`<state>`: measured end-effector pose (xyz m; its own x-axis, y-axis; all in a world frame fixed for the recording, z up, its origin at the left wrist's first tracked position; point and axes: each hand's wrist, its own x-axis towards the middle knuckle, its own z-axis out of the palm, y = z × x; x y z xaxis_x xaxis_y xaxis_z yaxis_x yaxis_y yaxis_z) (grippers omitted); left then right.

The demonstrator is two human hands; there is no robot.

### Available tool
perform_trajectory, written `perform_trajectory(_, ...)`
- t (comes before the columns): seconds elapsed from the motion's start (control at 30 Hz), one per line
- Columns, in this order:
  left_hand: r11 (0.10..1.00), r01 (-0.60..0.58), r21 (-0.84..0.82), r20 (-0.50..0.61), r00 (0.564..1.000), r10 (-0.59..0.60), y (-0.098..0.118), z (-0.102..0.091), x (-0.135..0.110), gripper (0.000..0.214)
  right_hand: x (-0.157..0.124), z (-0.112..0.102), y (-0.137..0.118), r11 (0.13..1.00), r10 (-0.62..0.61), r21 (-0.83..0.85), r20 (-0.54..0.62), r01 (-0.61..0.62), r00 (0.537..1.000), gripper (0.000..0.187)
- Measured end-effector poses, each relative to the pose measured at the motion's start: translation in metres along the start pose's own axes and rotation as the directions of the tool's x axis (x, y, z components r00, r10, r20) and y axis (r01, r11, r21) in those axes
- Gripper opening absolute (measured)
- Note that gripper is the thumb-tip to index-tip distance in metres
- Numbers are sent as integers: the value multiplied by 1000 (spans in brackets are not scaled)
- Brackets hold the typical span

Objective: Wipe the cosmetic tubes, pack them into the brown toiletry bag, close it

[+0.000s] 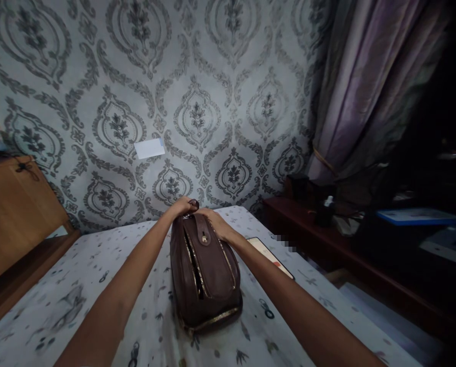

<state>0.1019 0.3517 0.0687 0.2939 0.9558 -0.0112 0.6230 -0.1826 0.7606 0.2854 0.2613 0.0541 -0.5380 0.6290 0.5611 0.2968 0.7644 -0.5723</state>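
Two bare hands meet at the far end of a brown bag (222,272), which sits on a patterned sheet (147,290) in the lower centre of the frame; its long axis runs from the near, lower end up to the hands, leaning slightly left; the left hand (182,206), the higher in the frame, appears curled around a dark handle (193,204) at the top; the right hand (217,225) lies along the bag's upper right edge, fingertips hidden, so whether it grips I cannot tell; both hands are about equally near the bag.
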Motion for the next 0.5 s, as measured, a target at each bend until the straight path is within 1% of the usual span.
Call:
perform_trajectory(0.13, 994, -59, -91, -51, 997, 55, -1, -2, -7, 28, 2, 2, 8, 1000, -10, 15, -8, 10, 1000, 26)
perform_trajectory(0.23, 979, -132, -156, -94, 989, 118, 1, -2, -17, 23, 3, 4, 13, 1000, -11, 29, -25, 12, 1000, 26)
perform_trajectory(0.33, 954, -214, -210, -132, 973, 189, 7, -2, -30, 27, 2, 4, 15, 999, -14, 42, -40, 16, 999, 28)
perform_trajectory(0.4, 941, -247, -230, -137, 966, 220, 11, -3, -37, 29, 1, 4, 15, 999, -8, 48, -48, 10, 999, 29)
perform_trajectory(0.5, 943, -245, -227, -112, 968, 224, 16, -6, -43, 29, -1, 4, 15, 999, 14, 50, -57, -11, 998, 30)
